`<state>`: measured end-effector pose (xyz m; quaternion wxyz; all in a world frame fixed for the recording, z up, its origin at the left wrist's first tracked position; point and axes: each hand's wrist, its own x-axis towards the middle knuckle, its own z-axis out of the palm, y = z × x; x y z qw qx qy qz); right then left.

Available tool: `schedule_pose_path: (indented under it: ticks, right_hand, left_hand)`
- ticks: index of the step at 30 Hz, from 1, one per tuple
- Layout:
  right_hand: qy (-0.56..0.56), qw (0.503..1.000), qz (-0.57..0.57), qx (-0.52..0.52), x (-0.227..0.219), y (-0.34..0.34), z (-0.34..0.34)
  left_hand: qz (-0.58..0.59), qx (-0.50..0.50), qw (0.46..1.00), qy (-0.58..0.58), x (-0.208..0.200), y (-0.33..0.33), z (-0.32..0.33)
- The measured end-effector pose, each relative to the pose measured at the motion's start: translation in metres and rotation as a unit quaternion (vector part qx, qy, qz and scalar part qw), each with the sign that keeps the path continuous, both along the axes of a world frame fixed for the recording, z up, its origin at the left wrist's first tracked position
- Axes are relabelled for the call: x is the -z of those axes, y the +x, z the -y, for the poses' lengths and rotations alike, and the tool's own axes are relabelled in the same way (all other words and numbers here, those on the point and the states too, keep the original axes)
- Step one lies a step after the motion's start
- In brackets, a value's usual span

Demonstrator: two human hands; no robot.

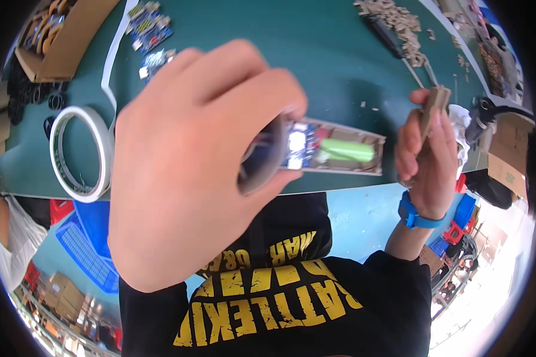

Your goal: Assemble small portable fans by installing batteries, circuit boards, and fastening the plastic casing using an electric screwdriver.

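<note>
My left hand (184, 143), large and near the camera, is wrapped round the dark, rounded end of an open device housing (380, 149). Inside the tan-edged, elongated housing sit a blue circuit board (308, 146) with a bright white patch and a yellow-green cylindrical battery cell (346, 150). Much of the rounded end is hidden by my fingers. To the right, apart from the housing, my right hand (426, 149) is raised with a small tan plastic piece (433, 110) pinched between thumb and fingers. Motion blurs this piece, so its exact shape cannot be told.
Several circuit boards (150, 27) lie at the back left of the green table. A white tape roll (58, 149) rests at the left near a cardboard box (77, 38). At the back right are a black-handled screwdriver (382, 35) and a heap of small tan parts (404, 21).
</note>
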<state>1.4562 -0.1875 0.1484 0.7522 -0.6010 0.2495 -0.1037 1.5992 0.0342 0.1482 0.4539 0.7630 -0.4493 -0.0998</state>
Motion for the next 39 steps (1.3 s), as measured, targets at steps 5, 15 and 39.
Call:
schedule_pose_path:
  ticks: [5, 15, 39]
  right_hand:
    - [-0.066, 0.998, -0.014, 0.014, -0.012, 0.01, -0.004]
    - [-0.111, 0.993, -0.024, -0.027, -0.015, 0.018, 0.001]
    - [-0.497, 0.861, -0.076, -0.076, -0.015, 0.018, 0.029]
  left_hand:
    - [0.032, -0.037, 0.996, 0.076, -0.007, -0.012, -0.012]
    - [0.029, -0.05, 0.996, 0.066, -0.007, -0.013, -0.014]
    - [0.035, -0.054, 0.996, 0.056, -0.009, -0.012, -0.013]
